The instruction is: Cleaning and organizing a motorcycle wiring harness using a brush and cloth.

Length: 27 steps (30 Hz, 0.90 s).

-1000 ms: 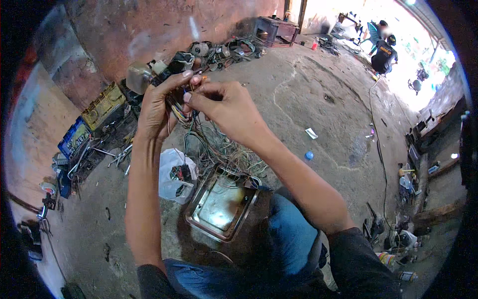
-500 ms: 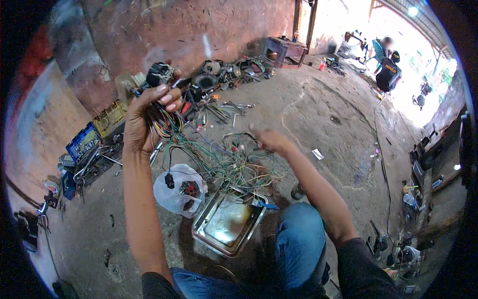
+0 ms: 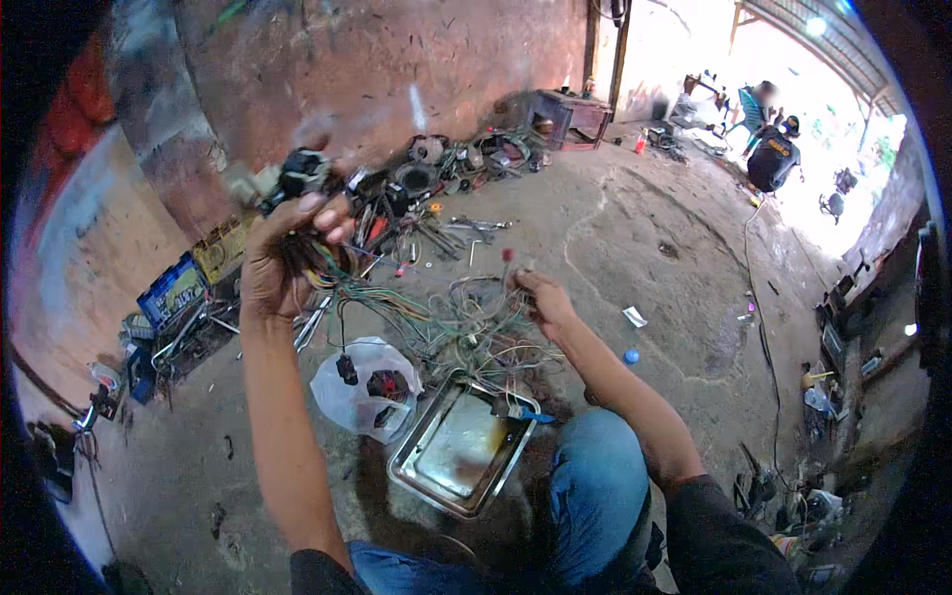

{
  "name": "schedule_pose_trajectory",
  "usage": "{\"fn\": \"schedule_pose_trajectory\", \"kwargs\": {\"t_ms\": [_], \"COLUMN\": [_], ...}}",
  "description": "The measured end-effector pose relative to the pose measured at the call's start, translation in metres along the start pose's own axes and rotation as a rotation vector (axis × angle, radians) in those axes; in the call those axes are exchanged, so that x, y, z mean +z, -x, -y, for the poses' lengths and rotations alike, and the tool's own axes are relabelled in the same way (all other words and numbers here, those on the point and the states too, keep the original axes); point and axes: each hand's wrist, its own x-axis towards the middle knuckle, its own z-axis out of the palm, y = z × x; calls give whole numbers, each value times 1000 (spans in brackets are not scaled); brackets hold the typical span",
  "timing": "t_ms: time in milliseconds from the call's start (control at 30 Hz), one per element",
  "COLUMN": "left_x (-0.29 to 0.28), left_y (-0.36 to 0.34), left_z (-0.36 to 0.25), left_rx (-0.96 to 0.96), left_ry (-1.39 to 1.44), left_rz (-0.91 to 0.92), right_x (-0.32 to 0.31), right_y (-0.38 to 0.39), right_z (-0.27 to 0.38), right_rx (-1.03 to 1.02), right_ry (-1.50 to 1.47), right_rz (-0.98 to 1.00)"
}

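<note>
Wires [image 3: 382, 300] on the far side of the tray [image 3: 405, 468], strung in a loose slant: from the left hand [image 3: 273, 260], raised beyond the tray's far left corner, down and rightward into a tangle [image 3: 486, 332] just past the tray's far edge, over the floor [image 3: 659, 347]. Long axis thus across the tray's far side, high end left, low end right. Gathered end in the left grip; tangled end nearer the right hand [image 3: 543, 300], just beside it and beyond the tray's far right corner.

As for pose: left forearm rising steeply past the tray's left side, fingers curled closed around the wires, with a black connector [image 3: 303, 174] jutting above, well beyond the tray. Black plug [image 3: 346, 370] dangling from a lead in front of the bag [image 3: 329, 397], left of the tray. Red piece [image 3: 508, 255] just past the right fingertips, straight beyond the tray, blurred; cannot tell whether pinched. Right fingers drawn narrow, thumb near forefinger. Right forearm slanting up and leftward past the knee [image 3: 600, 476], elbow bent, well right of the tray.
</note>
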Motion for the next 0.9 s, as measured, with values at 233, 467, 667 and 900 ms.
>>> {"fn": "schedule_pose_trajectory", "kwargs": {"t_ms": [233,467,667,900], "left_x": [-26,-31,-42,-61], "left_y": [-13,-27,-32,-41], "left_z": [-15,-9,-13,-7], "left_rx": [274,392,377,448], "left_ry": [85,196,488,408], "left_rz": [-97,-87,40,-103], "right_x": [-18,-2,2,20], "right_y": [-8,-15,-7,10], "right_z": [100,194,247,284], "right_rx": [-382,-664,-787,-847], "right_ry": [-169,-285,-251,-208], "right_rz": [-199,-225,-149,-152]}}
